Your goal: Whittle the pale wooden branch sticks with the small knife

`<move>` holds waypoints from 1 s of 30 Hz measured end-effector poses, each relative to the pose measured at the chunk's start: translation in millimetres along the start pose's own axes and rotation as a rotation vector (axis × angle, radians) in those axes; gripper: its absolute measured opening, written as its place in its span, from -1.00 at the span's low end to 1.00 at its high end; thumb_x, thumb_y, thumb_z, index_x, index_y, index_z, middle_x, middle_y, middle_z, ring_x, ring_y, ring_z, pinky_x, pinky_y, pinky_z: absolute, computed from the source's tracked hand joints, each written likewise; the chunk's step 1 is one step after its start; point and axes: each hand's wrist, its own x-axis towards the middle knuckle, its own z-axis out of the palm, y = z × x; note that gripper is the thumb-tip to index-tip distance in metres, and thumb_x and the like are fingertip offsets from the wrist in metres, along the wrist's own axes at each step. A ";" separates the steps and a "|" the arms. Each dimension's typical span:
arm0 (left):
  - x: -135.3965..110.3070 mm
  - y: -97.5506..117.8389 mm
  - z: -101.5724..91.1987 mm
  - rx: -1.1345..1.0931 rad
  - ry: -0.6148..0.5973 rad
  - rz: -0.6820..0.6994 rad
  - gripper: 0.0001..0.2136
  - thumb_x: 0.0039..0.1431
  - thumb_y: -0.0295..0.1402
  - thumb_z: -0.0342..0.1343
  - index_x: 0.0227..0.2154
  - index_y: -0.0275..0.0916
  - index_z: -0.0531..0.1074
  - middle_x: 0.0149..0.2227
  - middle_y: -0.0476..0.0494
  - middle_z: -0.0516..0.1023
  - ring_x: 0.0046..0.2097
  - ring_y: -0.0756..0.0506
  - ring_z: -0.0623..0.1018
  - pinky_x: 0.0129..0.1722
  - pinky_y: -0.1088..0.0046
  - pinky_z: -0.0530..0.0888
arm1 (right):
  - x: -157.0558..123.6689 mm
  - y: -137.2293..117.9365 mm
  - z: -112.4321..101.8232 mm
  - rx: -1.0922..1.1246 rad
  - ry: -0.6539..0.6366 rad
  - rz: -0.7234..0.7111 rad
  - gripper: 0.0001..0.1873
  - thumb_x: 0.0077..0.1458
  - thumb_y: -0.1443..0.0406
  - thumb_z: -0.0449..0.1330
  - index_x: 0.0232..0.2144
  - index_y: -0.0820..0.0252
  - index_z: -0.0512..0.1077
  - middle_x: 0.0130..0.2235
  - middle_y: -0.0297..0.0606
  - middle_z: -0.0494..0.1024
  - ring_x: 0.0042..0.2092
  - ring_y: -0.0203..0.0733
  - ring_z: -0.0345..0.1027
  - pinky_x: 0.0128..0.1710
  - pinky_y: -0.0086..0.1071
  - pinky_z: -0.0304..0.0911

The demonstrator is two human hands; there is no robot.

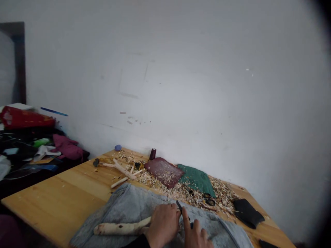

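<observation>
The left hand (pixel 164 222) is closed around a peeled wooden stick (pixel 117 228), whose thicker, knotted end reaches out to the left of that hand, while the right hand (pixel 196 235), just beside it, grasps a dark-bladed knife (pixel 179 206) with the index finger laid along it. The blade points up and away between the two hands, near the left hand's knuckles; whether its edge touches the wood cannot be made out, since the fingers cover that spot. Under both hands and the stick spreads a rumpled grey cloth (pixel 134 203), draped over the near part of a wooden table (pixel 64 198). Beyond the hands lies a wide scatter of pale shavings (pixel 224 190), and in it, straight ahead, a maroon sheet (pixel 160 168) sprinkled with chips, with a green sheet (pixel 198 179) touching it on the right. Farther past the left hand stand a dark spool (pixel 152 154) by the wall (pixel 181 86) and, more to the left, a small purple round object (pixel 118 147). Ahead and left of the left hand lie a forked branch (pixel 121 169) and some thin peeled sticks (pixel 120 182). Right of the right hand, a flat black pouch-like item (pixel 248 213) rests on the table.
</observation>
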 end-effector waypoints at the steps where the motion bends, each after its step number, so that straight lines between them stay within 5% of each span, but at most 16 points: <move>1: -0.6 0.1 0.1 0.001 -0.002 0.000 -0.62 0.39 -0.32 -0.21 -0.17 -0.27 0.54 -0.22 -0.30 0.67 -0.16 -0.29 0.65 -0.20 0.20 0.51 | 1.6 -0.6 -3.5 0.018 -0.028 -0.007 -0.24 0.10 0.60 0.02 0.19 -0.28 0.36 -0.29 -0.13 0.59 -0.36 -0.05 0.56 -0.53 -0.36 0.35; 7: -4.2 0.4 -4.6 0.007 -0.034 -0.020 -0.63 0.38 -0.27 -0.20 -0.14 -0.25 0.51 -0.19 -0.30 0.66 -0.13 -0.29 0.64 -0.15 0.20 0.49 | -9.4 10.3 -5.8 0.034 -0.112 0.019 -0.12 0.03 0.63 -0.05 0.27 -0.26 0.24 -0.22 -0.21 0.59 -0.31 -0.13 0.56 -0.45 -0.38 0.37; 12: -2.3 0.7 -7.8 0.027 -0.034 0.003 -0.62 0.38 -0.27 -0.22 -0.14 -0.26 0.52 -0.20 -0.34 0.66 -0.14 -0.33 0.64 -0.17 0.12 0.49 | -28.4 19.3 6.0 -0.041 -0.054 0.018 -0.16 0.04 0.56 0.08 0.26 -0.33 0.25 -0.27 -0.18 0.57 -0.34 -0.06 0.53 -0.50 -0.35 0.35; 17: -11.7 7.1 -4.4 0.014 -0.036 0.031 -0.62 0.37 -0.30 -0.23 -0.17 -0.24 0.52 -0.21 -0.29 0.67 -0.15 -0.31 0.64 -0.18 0.16 0.49 | -17.0 11.7 -5.8 -0.044 -0.053 0.006 -0.25 0.14 0.54 0.06 0.27 -0.21 0.26 -0.25 -0.16 0.57 -0.32 -0.08 0.54 -0.47 -0.36 0.36; 24: -12.0 2.7 -8.0 0.009 -0.034 0.008 -0.65 0.37 -0.24 -0.17 -0.18 -0.20 0.53 -0.20 -0.23 0.67 -0.16 -0.29 0.64 -0.21 0.24 0.46 | 3.5 51.1 -14.6 0.426 -0.378 0.077 -0.24 0.16 0.56 -0.09 0.33 -0.10 0.18 -0.16 -0.15 0.62 -0.28 -0.19 0.58 -0.33 -0.42 0.34; 30: -8.1 1.4 -7.2 0.051 -0.025 0.019 -0.63 0.39 -0.23 -0.21 -0.17 -0.20 0.51 -0.21 -0.23 0.67 -0.17 -0.25 0.64 -0.21 0.27 0.45 | -20.5 54.6 -12.5 0.582 -0.275 0.111 -0.29 0.18 0.52 -0.12 0.32 -0.03 0.21 -0.15 -0.17 0.65 -0.17 -0.19 0.56 -0.18 -0.44 0.31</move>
